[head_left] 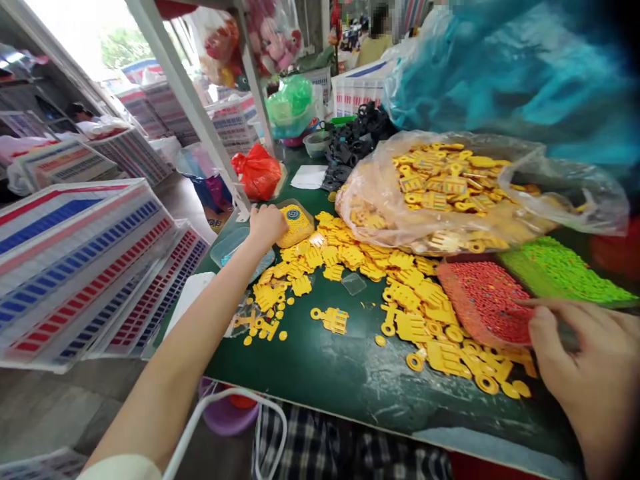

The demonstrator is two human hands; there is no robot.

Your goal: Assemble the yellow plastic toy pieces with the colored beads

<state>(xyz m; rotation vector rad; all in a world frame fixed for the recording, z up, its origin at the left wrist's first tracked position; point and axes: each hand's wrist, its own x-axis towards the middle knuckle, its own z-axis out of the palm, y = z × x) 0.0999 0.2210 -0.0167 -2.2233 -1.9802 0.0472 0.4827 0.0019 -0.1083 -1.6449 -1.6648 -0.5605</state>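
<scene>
My left hand (267,225), fingers bunched, grip unclear, touches a yellow moulded piece (295,225) at 12 o'clock; my right hand (575,353), fingers spread, is nearer the red beads (485,303) at 2 o'clock.

Soft daylight from left, warped edges

Head view of a green-topped worktable (350,393) strewn with yellow plastic parts (405,300): the left hand (267,227) rests on a yellow printed piece (296,223), the right hand (580,360) touches a heap of small red pieces (483,303), below a clear bag of yellow parts (440,193).
</scene>
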